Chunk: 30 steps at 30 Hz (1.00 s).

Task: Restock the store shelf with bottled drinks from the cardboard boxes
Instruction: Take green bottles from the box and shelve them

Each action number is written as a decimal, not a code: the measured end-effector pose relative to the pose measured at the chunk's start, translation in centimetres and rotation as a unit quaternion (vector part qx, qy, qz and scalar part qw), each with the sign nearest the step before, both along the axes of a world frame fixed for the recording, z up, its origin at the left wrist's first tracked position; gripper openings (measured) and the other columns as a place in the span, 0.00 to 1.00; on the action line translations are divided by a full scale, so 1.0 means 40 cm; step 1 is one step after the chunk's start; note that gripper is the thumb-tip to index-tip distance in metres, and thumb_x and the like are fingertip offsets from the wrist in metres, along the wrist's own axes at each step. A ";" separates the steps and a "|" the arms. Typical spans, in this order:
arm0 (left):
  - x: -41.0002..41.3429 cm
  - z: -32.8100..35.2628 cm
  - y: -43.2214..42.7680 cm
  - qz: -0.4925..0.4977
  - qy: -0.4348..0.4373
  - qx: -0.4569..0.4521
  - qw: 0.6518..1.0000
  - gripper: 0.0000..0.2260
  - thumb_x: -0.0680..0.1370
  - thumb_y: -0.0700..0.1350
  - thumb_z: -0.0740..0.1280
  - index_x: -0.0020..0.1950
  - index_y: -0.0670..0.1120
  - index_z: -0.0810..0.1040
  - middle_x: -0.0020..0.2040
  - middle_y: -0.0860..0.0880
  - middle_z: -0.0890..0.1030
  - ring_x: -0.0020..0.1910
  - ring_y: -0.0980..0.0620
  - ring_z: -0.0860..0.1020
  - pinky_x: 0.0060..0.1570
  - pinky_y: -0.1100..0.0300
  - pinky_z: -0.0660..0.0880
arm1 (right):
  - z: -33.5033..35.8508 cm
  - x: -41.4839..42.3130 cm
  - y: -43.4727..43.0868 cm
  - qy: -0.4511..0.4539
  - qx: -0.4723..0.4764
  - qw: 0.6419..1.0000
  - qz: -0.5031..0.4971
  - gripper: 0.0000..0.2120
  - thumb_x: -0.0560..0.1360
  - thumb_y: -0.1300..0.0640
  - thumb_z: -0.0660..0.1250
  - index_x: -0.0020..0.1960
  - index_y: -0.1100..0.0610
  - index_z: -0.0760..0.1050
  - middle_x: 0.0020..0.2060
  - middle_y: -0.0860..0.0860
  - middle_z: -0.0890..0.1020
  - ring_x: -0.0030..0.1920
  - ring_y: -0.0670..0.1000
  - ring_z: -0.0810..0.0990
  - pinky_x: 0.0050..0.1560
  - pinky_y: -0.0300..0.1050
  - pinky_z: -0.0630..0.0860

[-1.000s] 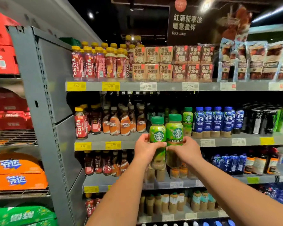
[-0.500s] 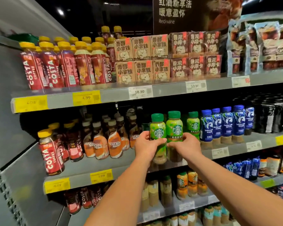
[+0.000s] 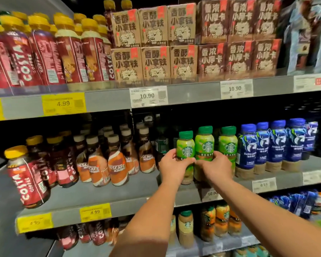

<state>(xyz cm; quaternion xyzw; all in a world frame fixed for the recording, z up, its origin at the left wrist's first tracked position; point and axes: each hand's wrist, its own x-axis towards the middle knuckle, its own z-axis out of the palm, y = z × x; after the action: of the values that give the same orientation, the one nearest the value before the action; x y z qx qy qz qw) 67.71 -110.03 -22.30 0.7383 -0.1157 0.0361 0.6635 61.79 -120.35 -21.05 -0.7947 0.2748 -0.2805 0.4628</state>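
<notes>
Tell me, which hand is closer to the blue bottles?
Right. The right hand, gripping a green bottle, is left of the blue bottles; the left hand is farther left.

Green-labelled bottles (image 3: 185, 147); blue bottles (image 3: 278, 143); yellow tags (image 3: 63, 103).

Two green-capped Starbucks bottles (image 3: 186, 145) stand upright on the shelf (image 3: 119, 193).

Left hand (image 3: 171, 165) and right hand (image 3: 216, 166) each grip a green-capped bottle (image 3: 185, 145) on the middle shelf (image 3: 119, 190).
</notes>
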 end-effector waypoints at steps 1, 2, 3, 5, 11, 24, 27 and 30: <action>0.003 -0.007 -0.003 -0.002 0.001 -0.009 1.000 0.16 0.65 0.42 0.79 0.47 0.52 0.78 0.41 0.58 0.80 0.43 0.58 0.80 0.48 0.61 0.77 | -0.009 0.005 -0.003 0.005 -0.005 1.000 0.001 0.18 0.68 0.54 0.75 0.53 0.59 0.76 0.47 0.54 0.81 0.44 0.53 0.75 0.42 0.42 0.68; 0.006 -0.015 -0.005 -0.005 0.002 -0.018 1.000 0.16 0.65 0.41 0.79 0.48 0.52 0.78 0.40 0.59 0.80 0.42 0.61 0.79 0.47 0.62 0.77 | -0.019 0.008 -0.004 0.008 -0.014 1.000 0.003 0.17 0.68 0.53 0.76 0.53 0.58 0.76 0.47 0.55 0.82 0.45 0.54 0.76 0.42 0.43 0.69; 0.008 -0.021 -0.005 -0.009 0.001 -0.026 1.000 0.16 0.66 0.41 0.78 0.48 0.52 0.77 0.40 0.60 0.79 0.41 0.63 0.78 0.47 0.63 0.76 | -0.030 0.011 -0.006 0.006 -0.020 1.000 0.004 0.16 0.68 0.53 0.76 0.52 0.58 0.76 0.47 0.55 0.82 0.45 0.54 0.77 0.42 0.43 0.70; 0.006 -0.032 -0.005 -0.016 -0.001 -0.030 0.999 0.17 0.67 0.41 0.78 0.50 0.52 0.76 0.42 0.60 0.79 0.43 0.64 0.77 0.48 0.64 0.76 | -0.049 0.014 -0.008 -0.005 -0.033 0.999 0.002 0.17 0.67 0.53 0.76 0.52 0.58 0.77 0.47 0.54 0.83 0.45 0.54 0.78 0.43 0.43 0.71; -0.007 -0.072 -0.006 0.011 -0.019 0.058 0.998 0.19 0.62 0.42 0.77 0.44 0.57 0.72 0.52 0.51 0.73 0.48 0.52 0.78 0.54 0.55 0.77 | -0.079 -0.004 0.010 -0.036 -0.045 0.998 -0.028 0.26 0.63 0.56 0.78 0.58 0.60 0.76 0.50 0.55 0.82 0.53 0.57 0.79 0.51 0.51 0.76; -0.008 -0.067 -0.020 -0.009 -0.006 0.067 0.998 0.20 0.63 0.40 0.80 0.52 0.46 0.79 0.48 0.50 0.82 0.49 0.53 0.81 0.53 0.56 0.78 | -0.085 -0.009 -0.015 -0.015 -0.044 0.992 -0.119 0.22 0.63 0.53 0.78 0.55 0.58 0.79 0.49 0.55 0.81 0.50 0.57 0.78 0.49 0.48 0.75; -0.011 -0.070 -0.022 -0.015 -0.003 0.069 0.997 0.20 0.63 0.41 0.80 0.51 0.47 0.78 0.49 0.49 0.82 0.49 0.52 0.81 0.54 0.52 0.79 | -0.089 -0.016 -0.020 -0.018 -0.027 0.993 -0.111 0.19 0.63 0.56 0.78 0.51 0.58 0.77 0.46 0.54 0.80 0.47 0.56 0.78 0.47 0.49 0.75; -0.023 -0.060 -0.017 -0.025 0.005 0.083 0.996 0.24 0.66 0.43 0.78 0.59 0.46 0.75 0.54 0.48 0.81 0.53 0.50 0.80 0.56 0.51 0.77 | -0.080 -0.032 -0.019 -0.014 -0.006 0.994 -0.110 0.17 0.64 0.59 0.76 0.47 0.58 0.71 0.43 0.54 0.77 0.43 0.55 0.75 0.41 0.46 0.72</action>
<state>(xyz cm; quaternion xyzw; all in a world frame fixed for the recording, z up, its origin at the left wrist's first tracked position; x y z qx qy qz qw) 66.77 -110.71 -24.68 0.7879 -0.1335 0.0056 0.6012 60.51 -121.09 -24.24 -0.7584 0.3521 -0.3423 0.4286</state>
